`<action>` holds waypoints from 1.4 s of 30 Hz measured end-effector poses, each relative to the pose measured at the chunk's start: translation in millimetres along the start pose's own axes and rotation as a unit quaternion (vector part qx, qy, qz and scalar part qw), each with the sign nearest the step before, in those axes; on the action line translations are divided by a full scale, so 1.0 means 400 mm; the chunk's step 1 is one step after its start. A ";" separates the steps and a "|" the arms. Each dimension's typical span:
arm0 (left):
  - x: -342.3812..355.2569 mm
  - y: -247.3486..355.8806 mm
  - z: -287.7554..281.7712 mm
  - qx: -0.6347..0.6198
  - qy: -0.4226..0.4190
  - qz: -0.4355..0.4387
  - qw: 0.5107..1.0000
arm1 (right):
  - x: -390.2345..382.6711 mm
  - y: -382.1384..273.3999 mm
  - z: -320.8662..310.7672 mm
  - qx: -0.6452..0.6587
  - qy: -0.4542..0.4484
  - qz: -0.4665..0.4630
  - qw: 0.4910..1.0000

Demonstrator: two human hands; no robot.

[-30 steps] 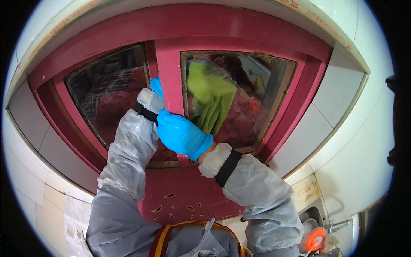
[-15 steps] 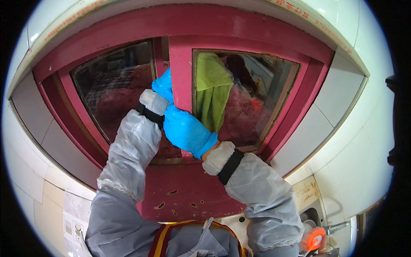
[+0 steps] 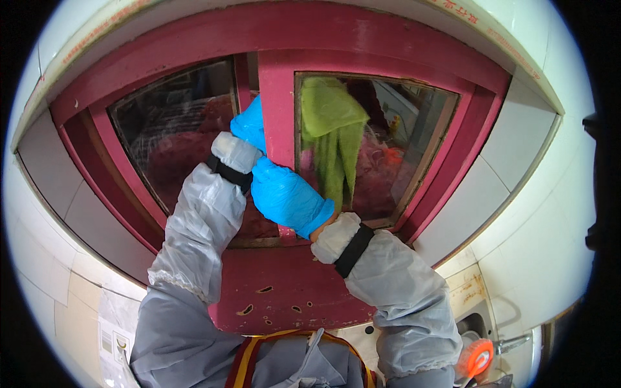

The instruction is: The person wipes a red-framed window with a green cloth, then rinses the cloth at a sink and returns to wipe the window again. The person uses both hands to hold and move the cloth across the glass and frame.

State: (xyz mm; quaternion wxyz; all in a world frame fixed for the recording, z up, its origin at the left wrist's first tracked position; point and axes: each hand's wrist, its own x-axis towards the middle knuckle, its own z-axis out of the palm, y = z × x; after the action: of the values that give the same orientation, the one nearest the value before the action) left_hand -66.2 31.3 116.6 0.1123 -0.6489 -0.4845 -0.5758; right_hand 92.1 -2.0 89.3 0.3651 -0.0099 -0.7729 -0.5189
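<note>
My left hand, in a blue glove, reaches through the gap beside the upright of a pink-red window sash. Its fingers pass out of sight behind that upright. A green cloth shows through the right glass pane, bunched at the top and hanging in folds; it shifts behind the glass on the side where my left hand reaches. My right hand, also blue-gloved, is closed at the lower part of the upright, its fingertips hidden at the left edge. My forearms cross close together in grey sleeves with black bands.
A left glass pane stands in the same pink-red frame. Below is a chipped red sill. White tiled walls curve in on both sides. At the lower right are a sink, a tap and an orange round object.
Behind the right pane, the green cloth has moved a little to the right and its folds have changed. Both hands keep nearly the same places on the sash.
</note>
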 end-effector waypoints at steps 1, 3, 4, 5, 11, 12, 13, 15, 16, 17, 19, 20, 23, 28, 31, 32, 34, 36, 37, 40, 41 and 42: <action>0.004 0.015 -0.001 0.019 0.019 0.030 0.999 | -0.002 -0.003 0.003 0.003 0.005 0.016 1.000; 0.006 0.052 -0.003 0.063 -0.010 -0.017 0.998 | -0.006 -0.008 0.011 0.035 0.005 0.020 0.999; 0.006 0.070 -0.009 0.095 -0.036 -0.047 0.994 | -0.006 -0.010 0.014 0.057 0.002 0.026 0.998; 0.012 0.088 -0.004 0.128 -0.043 -0.109 0.985 | -0.007 -0.010 0.017 0.067 0.005 0.036 0.997; 0.056 0.063 -0.032 0.097 -0.151 -0.101 0.978 | 0.009 0.015 -0.039 0.136 0.015 0.030 0.990; 0.062 0.038 -0.042 0.065 -0.155 -0.042 0.985 | 0.009 0.020 -0.063 0.221 0.047 0.037 0.974; 0.065 0.013 -0.047 0.031 -0.156 0.017 0.987 | 0.005 0.026 -0.090 0.310 0.076 0.043 0.947; 0.058 -0.026 -0.065 -0.019 -0.167 0.092 0.982 | -0.017 0.046 -0.143 0.304 0.039 0.100 0.947; 0.050 -0.035 -0.078 -0.142 -0.099 0.005 0.985 | -0.034 0.060 -0.166 0.310 0.012 0.124 0.943; 0.037 -0.033 -0.105 -0.245 -0.039 -0.121 0.961 | -0.050 0.079 -0.184 0.296 -0.006 0.193 0.936; 0.010 0.003 -0.164 -0.403 0.046 -0.247 0.880 | -0.061 0.105 -0.201 0.367 0.034 0.306 0.878; -0.002 0.036 -0.201 -0.456 0.080 -0.250 0.850 | -0.061 0.114 -0.205 0.398 0.055 0.359 0.843; -0.050 0.177 -0.265 -0.504 0.011 -0.276 0.818 | -0.050 0.109 -0.223 0.513 0.008 0.400 0.759; -0.135 0.363 -0.275 -0.449 -0.167 -0.265 0.837 | -0.008 0.033 -0.239 0.719 0.088 0.439 0.531; -0.104 0.350 -0.294 -0.349 -0.233 -0.197 0.886 | -0.019 0.029 -0.246 0.764 0.071 0.532 0.358; -0.091 0.332 -0.290 -0.316 -0.175 -0.193 0.912 | -0.027 0.043 -0.246 0.753 0.114 0.550 0.343; -0.061 0.290 -0.258 -0.340 -0.058 -0.175 0.922 | -0.040 0.079 -0.246 0.737 0.199 0.581 0.283; -0.022 0.247 -0.214 -0.311 0.037 -0.198 0.929 | -0.060 0.140 -0.250 0.755 0.225 0.566 0.244; -0.019 0.234 -0.185 -0.305 0.038 -0.172 0.936 | -0.064 0.164 -0.249 0.747 0.222 0.590 0.211; -0.030 0.220 -0.127 -0.380 -0.048 -0.205 0.900 | -0.062 0.202 -0.237 0.715 0.268 0.608 0.216; -0.041 0.222 -0.116 -0.415 -0.055 -0.235 0.877 | -0.052 0.196 -0.222 0.682 0.320 0.591 0.289; -0.051 0.226 -0.104 -0.451 -0.053 -0.268 0.850 | -0.041 0.196 -0.202 0.632 0.309 0.604 0.374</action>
State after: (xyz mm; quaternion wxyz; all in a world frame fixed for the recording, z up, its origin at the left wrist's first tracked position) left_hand -21.4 -53.9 149.3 -0.3768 -0.5026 -0.3319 -0.7037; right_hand 179.8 -25.1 157.7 0.6953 -0.0794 -0.4983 0.5119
